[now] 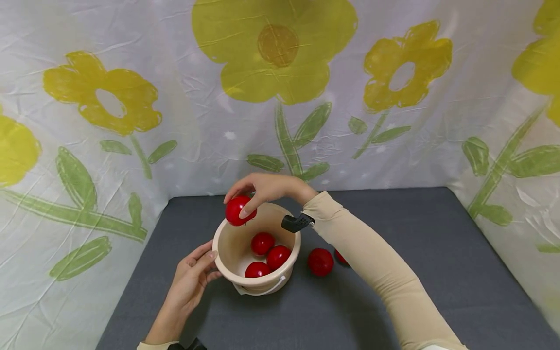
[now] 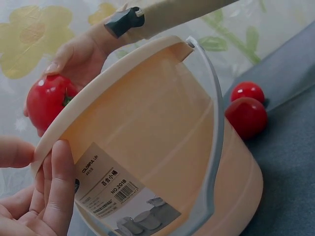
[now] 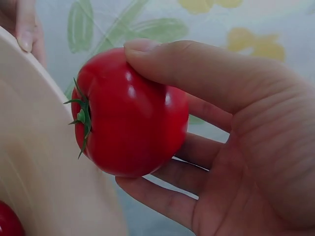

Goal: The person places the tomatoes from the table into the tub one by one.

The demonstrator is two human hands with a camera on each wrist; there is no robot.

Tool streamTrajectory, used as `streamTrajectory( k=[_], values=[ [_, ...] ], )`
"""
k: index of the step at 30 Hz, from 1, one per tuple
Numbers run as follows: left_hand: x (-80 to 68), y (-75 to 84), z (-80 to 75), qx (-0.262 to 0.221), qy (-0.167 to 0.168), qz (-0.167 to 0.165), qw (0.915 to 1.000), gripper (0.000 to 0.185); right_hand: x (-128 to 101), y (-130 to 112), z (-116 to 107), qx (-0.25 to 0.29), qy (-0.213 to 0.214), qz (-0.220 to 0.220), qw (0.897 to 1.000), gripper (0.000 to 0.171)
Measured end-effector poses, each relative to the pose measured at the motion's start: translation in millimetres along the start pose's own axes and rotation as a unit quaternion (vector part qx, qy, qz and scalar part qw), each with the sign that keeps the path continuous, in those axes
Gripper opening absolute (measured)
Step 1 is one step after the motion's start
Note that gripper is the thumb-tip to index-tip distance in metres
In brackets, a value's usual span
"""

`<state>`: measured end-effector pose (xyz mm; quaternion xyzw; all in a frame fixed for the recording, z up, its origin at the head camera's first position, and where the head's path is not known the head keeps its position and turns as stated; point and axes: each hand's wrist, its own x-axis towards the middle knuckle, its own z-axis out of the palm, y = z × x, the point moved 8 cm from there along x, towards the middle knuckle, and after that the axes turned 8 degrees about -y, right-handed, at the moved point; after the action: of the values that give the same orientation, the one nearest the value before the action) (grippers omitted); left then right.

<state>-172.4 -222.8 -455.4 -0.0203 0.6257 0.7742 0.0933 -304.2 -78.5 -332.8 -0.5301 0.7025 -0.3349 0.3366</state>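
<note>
Tomatoes: 3 in bucket [image 1: 227, 243], 2 [image 1: 321, 261] beside it on mat [image 1: 393, 272].

Right hand [image 3: 246, 162]: fingers [image 3: 197, 69] grip tomato.
Tomato [image 3: 130, 115]: red, green calyx, touching bucket rim.
Bucket [image 3: 34, 162]: cream.

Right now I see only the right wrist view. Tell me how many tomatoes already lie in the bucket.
Observer: By the head view, three tomatoes lie inside the cream bucket.
Operator: Say what steadies that bucket.
Observer: The left hand rests against its near left wall, fingers straight along the side.
Operator: List any tomatoes outside it.
Observer: Two more tomatoes lie on the grey table just right of the bucket. The farther one is partly hidden behind the right sleeve.
</note>
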Motion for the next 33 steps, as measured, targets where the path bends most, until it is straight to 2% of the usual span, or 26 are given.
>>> streamTrajectory(
  k=[7,16,24,33],
  values=[
    [0.3,-0.1,0.2,0.005,0.001,-0.004,1.0000,0.041,8,13,17,0.019,-0.014,0.000,1.000,0.051],
    [0.2,-0.8,-1.2,-0.003,0.004,0.000,1.0000,0.033,11,24,35,0.064,-0.023,0.012,0.998,0.050],
    [0.2,0.0,-0.7,-0.009,0.002,0.001,1.0000,0.027,10,36,52,0.174,-0.027,0.062,0.982,0.051],
    [-0.6,0.7,-0.5,-0.012,0.004,0.003,0.9999,0.022,11,41,64,0.200,-0.039,0.059,0.977,0.047]
  ],
)
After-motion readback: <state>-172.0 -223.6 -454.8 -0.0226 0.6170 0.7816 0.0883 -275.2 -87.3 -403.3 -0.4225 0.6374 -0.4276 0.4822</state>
